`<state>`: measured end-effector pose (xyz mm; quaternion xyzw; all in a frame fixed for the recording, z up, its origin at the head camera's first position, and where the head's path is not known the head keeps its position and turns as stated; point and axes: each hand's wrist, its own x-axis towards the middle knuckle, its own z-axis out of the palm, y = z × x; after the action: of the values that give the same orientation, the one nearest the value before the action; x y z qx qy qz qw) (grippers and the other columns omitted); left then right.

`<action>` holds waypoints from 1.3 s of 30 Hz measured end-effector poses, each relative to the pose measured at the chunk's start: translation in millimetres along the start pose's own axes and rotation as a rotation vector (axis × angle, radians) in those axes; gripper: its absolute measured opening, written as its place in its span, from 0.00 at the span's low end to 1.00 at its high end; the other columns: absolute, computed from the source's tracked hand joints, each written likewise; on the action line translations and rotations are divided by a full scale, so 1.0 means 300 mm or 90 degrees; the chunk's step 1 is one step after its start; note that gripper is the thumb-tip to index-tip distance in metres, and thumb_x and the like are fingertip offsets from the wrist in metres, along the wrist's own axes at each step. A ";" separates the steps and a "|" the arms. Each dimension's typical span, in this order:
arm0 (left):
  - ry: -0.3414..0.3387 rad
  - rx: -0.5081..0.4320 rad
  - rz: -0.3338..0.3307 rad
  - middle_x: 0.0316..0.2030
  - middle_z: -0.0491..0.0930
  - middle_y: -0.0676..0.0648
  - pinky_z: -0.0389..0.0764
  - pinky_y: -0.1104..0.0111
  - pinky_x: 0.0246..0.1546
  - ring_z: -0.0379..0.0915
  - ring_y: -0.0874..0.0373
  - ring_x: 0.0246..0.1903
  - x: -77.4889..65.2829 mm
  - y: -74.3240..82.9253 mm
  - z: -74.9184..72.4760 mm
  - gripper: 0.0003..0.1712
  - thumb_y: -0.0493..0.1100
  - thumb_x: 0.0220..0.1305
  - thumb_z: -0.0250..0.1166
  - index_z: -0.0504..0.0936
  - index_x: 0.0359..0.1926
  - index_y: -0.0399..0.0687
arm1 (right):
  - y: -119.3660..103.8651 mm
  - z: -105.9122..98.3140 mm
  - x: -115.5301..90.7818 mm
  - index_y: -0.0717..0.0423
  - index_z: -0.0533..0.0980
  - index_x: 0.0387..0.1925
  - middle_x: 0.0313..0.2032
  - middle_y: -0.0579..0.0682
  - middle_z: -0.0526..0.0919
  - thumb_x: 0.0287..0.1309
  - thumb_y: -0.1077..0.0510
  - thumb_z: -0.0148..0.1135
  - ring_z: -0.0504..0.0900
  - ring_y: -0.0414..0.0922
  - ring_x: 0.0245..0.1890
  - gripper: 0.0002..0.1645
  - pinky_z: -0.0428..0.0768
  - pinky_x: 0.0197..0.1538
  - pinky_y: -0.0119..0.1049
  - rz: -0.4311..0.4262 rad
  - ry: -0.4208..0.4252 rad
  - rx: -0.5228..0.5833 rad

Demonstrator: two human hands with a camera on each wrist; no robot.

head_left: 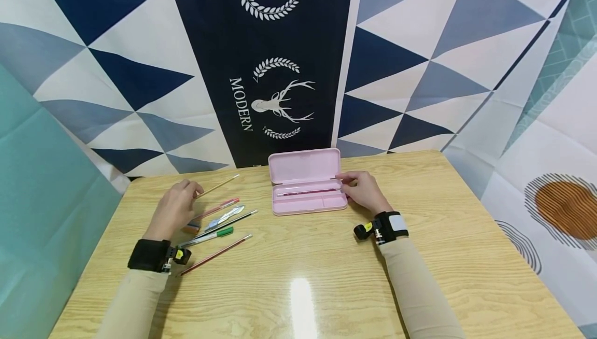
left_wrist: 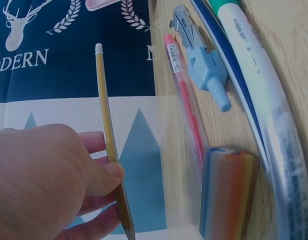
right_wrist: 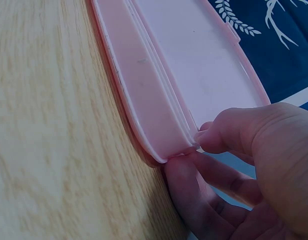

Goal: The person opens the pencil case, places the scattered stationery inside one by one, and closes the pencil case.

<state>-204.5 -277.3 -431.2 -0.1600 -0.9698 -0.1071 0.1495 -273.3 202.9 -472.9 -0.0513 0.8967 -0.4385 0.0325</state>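
My left hand (head_left: 171, 207) pinches a yellow pencil (left_wrist: 102, 87) between thumb and fingers, its white eraser end pointing away. Over at the right end of an open pink pencil case (head_left: 305, 167), my right hand (head_left: 366, 192) grips the case's edge, thumb at the rim and fingers against the outside wall. One dark red pencil (head_left: 308, 192) lies lengthwise in the case's back compartment. Near the left hand are a pink pen (left_wrist: 186, 102), a light blue compass (left_wrist: 206, 70), a green-capped marker (left_wrist: 259, 75) and a striped eraser (left_wrist: 229, 192).
A black pencil (head_left: 228, 224) lies beside the marker, and a reddish pencil (head_left: 216, 255) lies nearer the front. The wooden table (head_left: 261, 287) meets a patterned cloth backdrop (head_left: 396, 85) behind the case. A teal panel (head_left: 42, 214) stands at the left.
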 end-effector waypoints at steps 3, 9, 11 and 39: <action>0.008 -0.002 0.009 0.35 0.80 0.38 0.81 0.55 0.32 0.77 0.45 0.35 0.003 0.003 0.006 0.22 0.19 0.46 0.68 0.82 0.43 0.37 | -0.002 -0.001 -0.001 0.50 0.84 0.53 0.46 0.57 0.85 0.60 0.61 0.63 0.80 0.50 0.35 0.19 0.81 0.28 0.31 -0.001 -0.001 -0.005; -0.002 -0.003 0.001 0.36 0.81 0.38 0.82 0.54 0.34 0.77 0.45 0.36 0.016 0.012 0.015 0.22 0.20 0.46 0.68 0.82 0.44 0.37 | -0.002 -0.001 -0.003 0.51 0.84 0.53 0.46 0.58 0.85 0.59 0.62 0.63 0.81 0.50 0.34 0.19 0.82 0.28 0.32 -0.005 -0.002 0.000; -0.009 -0.003 -0.004 0.36 0.81 0.38 0.82 0.53 0.35 0.77 0.45 0.36 0.020 0.017 0.018 0.22 0.20 0.45 0.70 0.82 0.44 0.37 | -0.001 0.000 -0.003 0.51 0.84 0.53 0.45 0.58 0.86 0.59 0.62 0.63 0.81 0.50 0.33 0.19 0.82 0.28 0.33 -0.004 -0.003 0.005; -0.038 -0.013 -0.010 0.35 0.79 0.41 0.80 0.55 0.36 0.72 0.48 0.35 0.060 0.074 0.049 0.25 0.20 0.42 0.72 0.82 0.45 0.38 | -0.007 0.001 -0.005 0.51 0.84 0.53 0.45 0.58 0.85 0.59 0.62 0.64 0.80 0.51 0.36 0.20 0.82 0.29 0.32 -0.004 0.003 -0.001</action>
<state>-216.8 -248.1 -435.5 -0.1575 -0.9738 -0.1136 0.1180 -271.6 201.5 -471.4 -0.0528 0.8969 -0.4381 0.0290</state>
